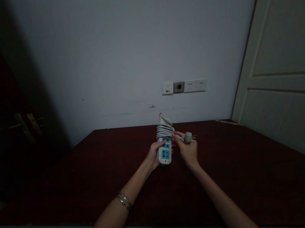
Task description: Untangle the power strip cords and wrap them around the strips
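My left hand [154, 153] grips the lower part of a white power strip [165, 159] with blue socket faces, its thumb lying across the front. A pale grey cord [163, 131] is wound in several turns around the strip's upper half, and one loop sticks out at the top. At the strip's right side, the fingers of my right hand [187, 151] pinch the cord near its wound turns. The cord's plug [188, 137] rests over the back of that hand, its prongs pointing right.
A dark red-brown tabletop [106, 169] lies beneath my hands. Wall sockets [195, 85] and a grey socket plate [178, 87] sit on the wall behind. A pale panelled door [290, 78] stands on the right, and a dark door with a handle [34, 123] on the left.
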The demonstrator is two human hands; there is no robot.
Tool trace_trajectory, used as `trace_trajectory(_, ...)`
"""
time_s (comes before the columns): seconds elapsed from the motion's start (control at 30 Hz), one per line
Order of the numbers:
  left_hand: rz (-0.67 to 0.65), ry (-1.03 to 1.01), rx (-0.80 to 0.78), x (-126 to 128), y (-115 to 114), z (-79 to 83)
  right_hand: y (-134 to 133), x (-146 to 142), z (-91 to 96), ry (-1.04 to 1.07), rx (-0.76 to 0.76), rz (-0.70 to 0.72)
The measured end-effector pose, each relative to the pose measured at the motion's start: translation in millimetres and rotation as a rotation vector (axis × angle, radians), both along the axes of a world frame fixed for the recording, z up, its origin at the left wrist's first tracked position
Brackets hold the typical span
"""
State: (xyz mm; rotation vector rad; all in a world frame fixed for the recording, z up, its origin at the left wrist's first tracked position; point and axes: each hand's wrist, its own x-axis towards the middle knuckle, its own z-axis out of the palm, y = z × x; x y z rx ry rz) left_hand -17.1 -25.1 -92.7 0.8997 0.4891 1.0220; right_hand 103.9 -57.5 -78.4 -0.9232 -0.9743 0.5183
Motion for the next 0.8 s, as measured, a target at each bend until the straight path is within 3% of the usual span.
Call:
trace_trajectory(0.13, 0.022, -0.022, -0.106, -4, -1, 5.5, 4, -13, -5.1, 0.222, -0.013, 0.120)
trace_trajectory(0.33, 0.002, -0.100, -0.124, -3, -5, 9.3, 1, -21, -5.9, 0.424, -0.094, 0.204)
trace_trajectory(0.5, -0.015, -0.033, -0.054, 0, -1, 6.3, 1, -19, -7.3, 0.344, -0.104, 0.238)
trace_trajectory(0.67, 0.085, 0.114, 0.066, 0, 5, 5.4, 4, -6, -9.1, 0.166, -0.051, 0.094)
trace_trajectory(0.8, 0.052, 0.118, 0.093, -4, 3, 9.5, 4, 1, -8.8, 0.018, -0.048, 0.009)
